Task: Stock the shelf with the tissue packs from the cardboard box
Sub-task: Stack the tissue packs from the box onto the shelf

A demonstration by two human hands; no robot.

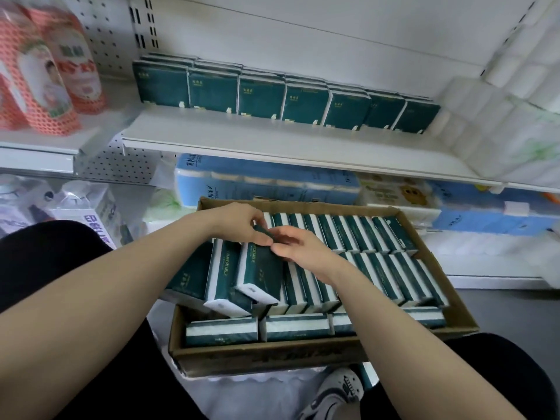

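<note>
Both hands meet over the box [257, 356]; the left hand [242, 221] curls its fingers [257, 234] round the top end of a raised pack [263, 274]; the right hand [298, 248] has its fingers clenched on that same end, just beside them. Two more packs [224, 277] lean tilted at its left, half out of the box; the rest [378, 277] stand in rows inside. On the shelf [212, 128] above, a line of packs [260, 97] stands upright.

Red-netted packs [39, 71] at 10 o'clock; white roll bundles [500, 116] at 2; blue roll packs [266, 183] near centre; shoe [336, 392] at 6.
</note>
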